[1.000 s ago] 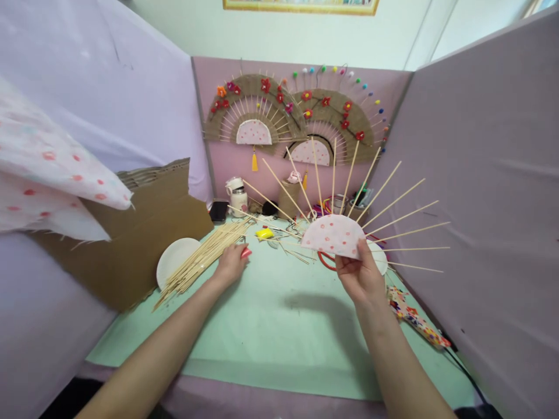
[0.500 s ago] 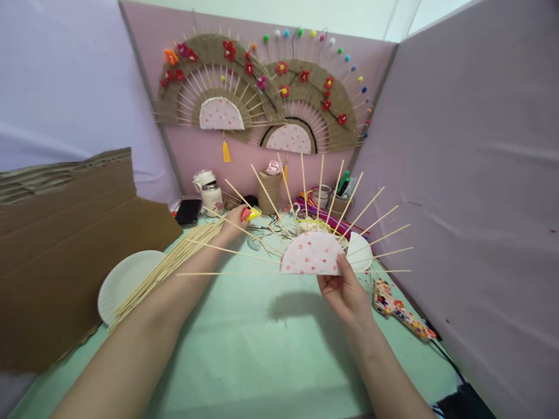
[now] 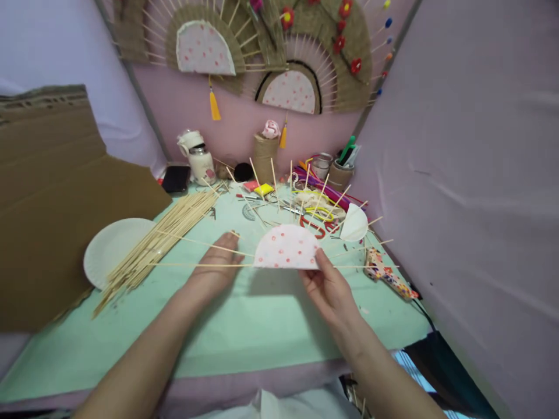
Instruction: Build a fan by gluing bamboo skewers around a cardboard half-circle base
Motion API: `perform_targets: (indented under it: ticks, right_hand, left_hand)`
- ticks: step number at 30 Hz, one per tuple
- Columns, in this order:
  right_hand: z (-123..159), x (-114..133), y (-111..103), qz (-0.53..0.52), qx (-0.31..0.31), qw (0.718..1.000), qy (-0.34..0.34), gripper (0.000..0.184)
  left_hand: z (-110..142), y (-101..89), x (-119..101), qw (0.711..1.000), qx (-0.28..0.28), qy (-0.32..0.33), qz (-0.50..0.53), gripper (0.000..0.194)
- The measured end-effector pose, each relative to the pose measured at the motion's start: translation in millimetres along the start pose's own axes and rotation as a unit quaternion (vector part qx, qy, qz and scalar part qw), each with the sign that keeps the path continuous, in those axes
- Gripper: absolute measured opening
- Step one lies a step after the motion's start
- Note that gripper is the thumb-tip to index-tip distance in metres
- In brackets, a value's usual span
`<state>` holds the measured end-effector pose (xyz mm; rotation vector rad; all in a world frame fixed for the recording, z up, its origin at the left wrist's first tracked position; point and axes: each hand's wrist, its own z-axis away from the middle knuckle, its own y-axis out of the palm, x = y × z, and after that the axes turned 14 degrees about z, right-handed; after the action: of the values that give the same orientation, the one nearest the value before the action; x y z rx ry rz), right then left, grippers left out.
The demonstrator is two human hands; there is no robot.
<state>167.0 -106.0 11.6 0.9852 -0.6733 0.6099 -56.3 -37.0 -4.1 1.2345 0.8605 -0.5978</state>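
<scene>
A pink-dotted white half circle with thin wooden sticks fanned out from it, a stick fan (image 3: 286, 249), hangs over the table, flat edge down. My right hand (image 3: 327, 285) pinches its lower right corner, thumb in front and fingers behind. Behind the sticks on the fan's left side is my left hand (image 3: 216, 265), open, its fingers stretched out and partly crossed by the sticks. I see nothing held in it. To its left lies a bundle of loose wooden sticks (image 3: 159, 241), partly over a white paper plate (image 3: 98, 256).
Cardboard (image 3: 52, 203) stands at left. Farther back are a phone (image 3: 176, 179), a white bottle (image 3: 201, 160), a twine-wrapped pot (image 3: 264, 157), a yellow packet (image 3: 264, 190) and scissors (image 3: 293, 209). A flower-patterned glue gun (image 3: 388, 276) lies right. Finished fans (image 3: 205, 46) hang on the back wall.
My left hand has drawn back from the red and yellow packets to the fan's left side. The right hand still grips the fan. The view has tilted downward.
</scene>
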Motion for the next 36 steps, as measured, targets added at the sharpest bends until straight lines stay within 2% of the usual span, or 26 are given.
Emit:
perform_targets:
  ticks: [1, 2, 3, 5, 7, 8, 9, 11, 13, 15, 18, 21, 23, 25, 26, 28, 30, 32, 34, 36]
  right_hand:
    - [3.7, -4.0, -1.3, 0.009, 0.008, 1.000, 0.007, 0.024]
    - [7.9, -8.3, -2.7, 0.020, 0.015, 1.000, 0.015, 0.023]
    - [12.6, -12.7, -4.3, 0.031, 0.022, 0.999, 0.025, 0.022]
    - [21.9, -21.4, -7.5, 0.054, 0.032, 0.997, 0.042, 0.021]
    - [29.7, -29.2, -10.3, 0.071, 0.046, 0.995, 0.056, 0.023]
    - [32.7, -32.6, -11.3, 0.076, 0.053, 0.994, 0.061, 0.025]
    - [34.8, -35.5, -11.9, 0.079, 0.060, 0.993, 0.065, 0.027]
    - [36.6, -39.9, -11.6, 0.086, 0.072, 0.991, 0.072, 0.030]
    - [36.1, -41.6, -10.0, 0.094, 0.072, 0.990, 0.076, 0.030]
    - [35.4, -39.7, -9.0, 0.101, 0.061, 0.989, 0.084, 0.028]
    - [40.0, -28.3, -15.1, 0.121, 0.067, 0.982, 0.124, 0.030]
    - [55.3, -8.4, -34.2, 0.183, 0.084, 0.967, 0.156, 0.033]
    - [68.8, 5.5, -50.3, 0.258, 0.095, 0.945, 0.176, 0.039]
    - [79.9, 16.1, -62.8, 0.371, 0.126, 0.904, 0.170, 0.049]
    - [83.2, 19.2, -65.9, 0.435, 0.140, 0.879, 0.137, 0.052]
    - [83.1, 20.7, -64.3, 0.564, 0.164, 0.810, -0.001, 0.053]
    - [73.4, 16.4, -53.3, 0.661, 0.196, 0.701, -0.181, 0.057]
    - [56.8, 8.2, -37.5, 0.724, 0.240, 0.570, -0.304, 0.077]
    - [38.9, -1.5, -23.0, 0.776, 0.264, 0.465, -0.335, 0.099]
    - [25.4, -10.7, -14.3, 0.813, 0.281, 0.400, -0.315, 0.108]
  left_hand:
    - [29.4, -10.6, -2.3, 0.998, 0.031, -0.022, -0.041, 0.042]
    - [56.8, -19.8, -4.8, 0.984, 0.096, -0.036, -0.144, 0.035]
    - [80.8, -27.5, -7.4, 0.958, 0.165, -0.043, -0.229, 0.029]
    - [115.0, -37.4, -11.8, 0.919, 0.244, -0.014, -0.309, 0.026]
    - [129.4, -40.0, -13.6, 0.902, 0.278, 0.061, -0.326, 0.024]
    - [130.5, -39.1, -12.8, 0.882, 0.297, 0.115, -0.348, 0.025]
    - [128.8, -37.2, -10.8, 0.850, 0.319, 0.174, -0.382, 0.028]
    - [121.4, -33.0, -3.2, 0.757, 0.360, 0.274, -0.472, 0.040]
    - [114.1, -30.7, 7.0, 0.675, 0.386, 0.328, -0.537, 0.046]
    - [109.9, -31.7, 16.9, 0.623, 0.397, 0.348, -0.577, 0.048]
    - [108.3, -37.0, 27.0, 0.589, 0.397, 0.345, -0.614, 0.046]
    - [108.9, -41.9, 30.9, 0.577, 0.397, 0.333, -0.632, 0.044]
    - [110.1, -42.1, 29.9, 0.572, 0.400, 0.328, -0.637, 0.041]
    - [110.9, -38.2, 25.3, 0.568, 0.401, 0.320, -0.644, 0.042]
    - [110.7, -34.7, 22.0, 0.567, 0.399, 0.313, -0.649, 0.045]
    - [108.2, -25.2, 15.0, 0.568, 0.390, 0.296, -0.661, 0.063]
    - [102.7, -14.9, 10.6, 0.573, 0.376, 0.278, -0.672, 0.086]
    - [95.9, -6.9, 11.0, 0.574, 0.371, 0.255, -0.684, 0.100]
    - [90.4, -3.1, 15.5, 0.567, 0.373, 0.225, -0.699, 0.106]
    - [88.1, -3.2, 21.5, 0.555, 0.382, 0.197, -0.712, 0.106]
